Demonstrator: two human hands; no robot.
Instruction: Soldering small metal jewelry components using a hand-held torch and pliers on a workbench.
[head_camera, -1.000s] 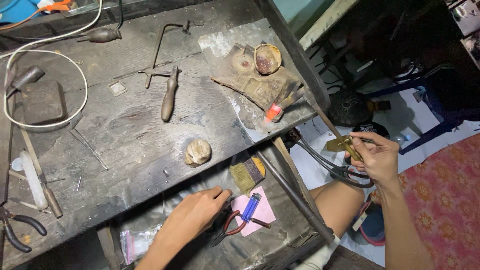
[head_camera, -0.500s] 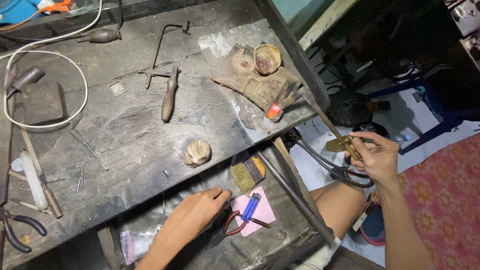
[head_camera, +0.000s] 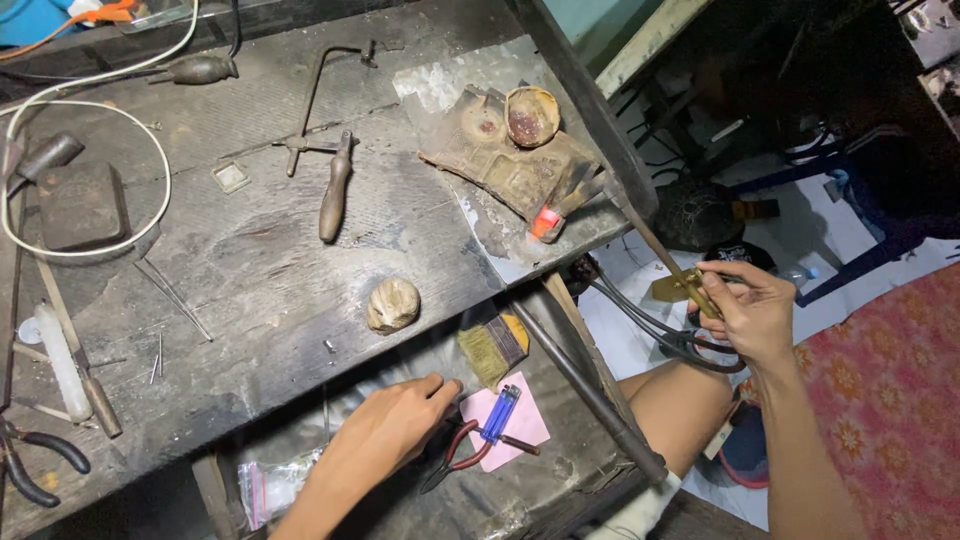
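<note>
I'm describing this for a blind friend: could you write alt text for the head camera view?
A person's left hand reaches into an open drawer under a worn wooden workbench, beside red-handled pliers and a blue lighter, while the right hand holds a small brass piece out past the bench edge. A jeweller's saw lies on top.

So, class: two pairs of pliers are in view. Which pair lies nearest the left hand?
The red-handled pliers in the lower tray, beside the left hand and the pink paper. The black-handled pair lies at the bench's far left edge.
</note>
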